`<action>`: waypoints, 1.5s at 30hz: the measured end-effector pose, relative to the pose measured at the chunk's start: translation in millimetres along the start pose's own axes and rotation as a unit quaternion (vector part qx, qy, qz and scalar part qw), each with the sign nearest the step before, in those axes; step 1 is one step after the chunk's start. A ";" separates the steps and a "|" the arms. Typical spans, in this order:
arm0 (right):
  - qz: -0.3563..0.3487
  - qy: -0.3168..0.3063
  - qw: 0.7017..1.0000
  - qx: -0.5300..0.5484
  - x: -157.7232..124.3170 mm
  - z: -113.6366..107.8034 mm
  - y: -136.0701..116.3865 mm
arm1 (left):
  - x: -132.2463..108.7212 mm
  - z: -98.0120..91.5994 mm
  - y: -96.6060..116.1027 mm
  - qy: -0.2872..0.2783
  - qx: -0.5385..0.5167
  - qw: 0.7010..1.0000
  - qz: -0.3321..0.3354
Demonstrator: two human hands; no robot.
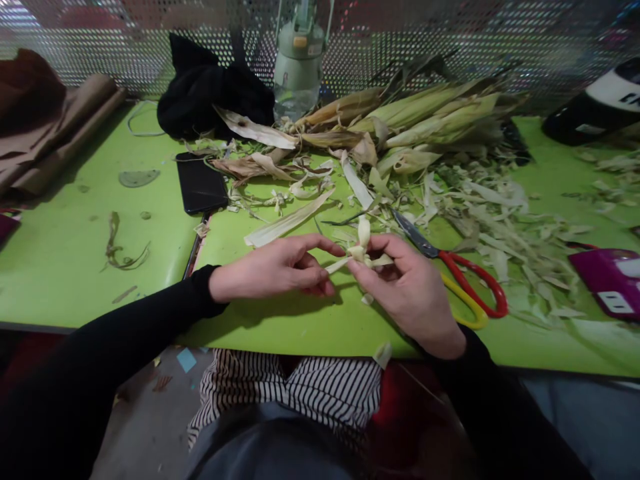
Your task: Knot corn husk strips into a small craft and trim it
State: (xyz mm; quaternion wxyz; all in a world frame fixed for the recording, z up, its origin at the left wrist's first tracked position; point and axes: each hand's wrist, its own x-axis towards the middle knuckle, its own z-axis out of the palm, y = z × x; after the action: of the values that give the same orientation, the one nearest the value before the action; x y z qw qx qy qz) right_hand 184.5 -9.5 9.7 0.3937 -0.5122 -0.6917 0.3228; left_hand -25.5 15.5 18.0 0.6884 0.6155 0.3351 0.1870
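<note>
**Both hands pinch a small knot of corn husk over the green table**

At the far left a folded brown cloth (55,127) lies on the green table (75,267). Further right are a dark phone (201,183), lying flat, and behind it a heap of black fabric (210,87).

The left hand (280,270) reaches in from the left. Its thumb and forefinger are closed on the end of a thin strip that belongs to the husk piece (361,252). This piece is pale cream and dry-looking, made of narrow strips folded into a small knot, with one loop standing up and short ends sticking out sideways. It is held just above the table's near edge, between the two hands. The right hand (410,287) grips the knot from the other side with its thumb and fingertips.

Behind the hands stands a pale green bottle (299,60); its label is too small to read. To its right lies a pile of whole corn husks (430,110), with cut scraps (500,213) scattered in front of it. Red-and-yellow-handled scissors (463,283) lie just beside the right hand. At the far right are a purple object (607,280) with a white label that cannot be read, and a black-and-white object (597,100) whose lettering is cut off at the edge.
</note>
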 end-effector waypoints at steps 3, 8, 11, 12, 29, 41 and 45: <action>-0.039 -0.069 0.997 -0.024 1.5 1.7 1.8 | 0.4 -0.5 -0.9 -0.005 0.003 1.000 0.018; -0.108 -0.127 0.984 -0.066 2.4 1.7 1.4 | 5.4 4.4 -8.4 0.005 0.019 0.998 0.061; -0.088 -0.082 0.991 -0.066 3.3 -2.2 1.3 | 7.1 3.8 -10.2 -0.010 -0.039 0.999 0.026; -0.061 -0.071 0.994 -0.060 3.8 -3.5 1.5 | 7.2 3.4 -10.1 -0.015 -0.061 0.998 0.016; 0.018 -0.067 0.998 -0.004 4.5 -3.1 6.3 | 9.2 7.2 -6.2 0.061 -0.161 0.985 0.032; 0.005 -0.167 0.979 -0.116 9.5 -34.5 2.5 | 7.5 -6.8 5.1 0.085 -0.076 0.993 0.033; 0.037 -0.111 0.991 -0.065 7.5 -13.1 -2.4 | 10.4 1.2 -1.2 0.021 -0.114 0.992 0.044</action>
State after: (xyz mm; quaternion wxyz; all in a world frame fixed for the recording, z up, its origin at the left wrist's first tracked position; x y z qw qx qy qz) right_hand 193.6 -2.4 19.6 0.2682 -0.5234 -0.7308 0.3465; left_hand -17.5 21.4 14.4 0.7381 0.5431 0.2986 0.2665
